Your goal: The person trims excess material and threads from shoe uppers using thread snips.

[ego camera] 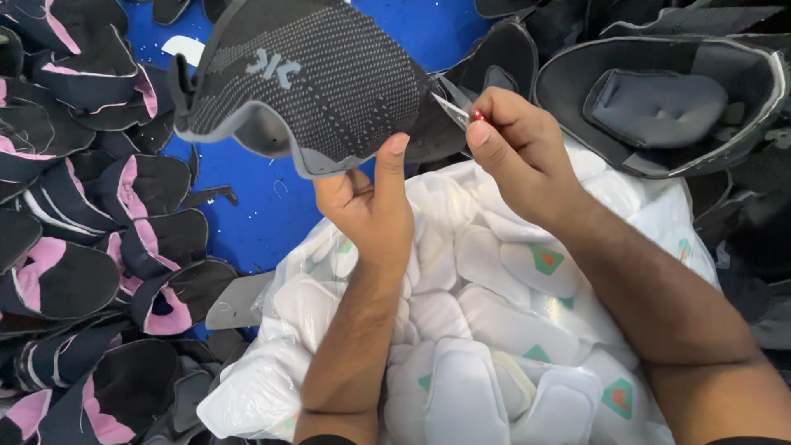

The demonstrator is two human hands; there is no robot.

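Left edge of the blue table (247, 214): heap of flat-cut shoe uppers (99, 247), black and navy fabric with pink lining, curved tongue-like shapes, overlapping. Top centre: knit shoe upper (313, 78), black with fine dotted weave, grey bound edge, domed shape, held up above the table. Left hand (371, 202) closed on its lower edge, thumb pressed up against the grey binding. Under both forearms: clear plastic bag (264, 387) full of white padded inserts (486, 330), soft, rounded, some with green patches. Right hand (515, 144) pinched shut on small metal snips (453, 103), thin pointed blades touching the upper's right edge. Top right corner: more black uppers (659, 99), padded grey collar inside.
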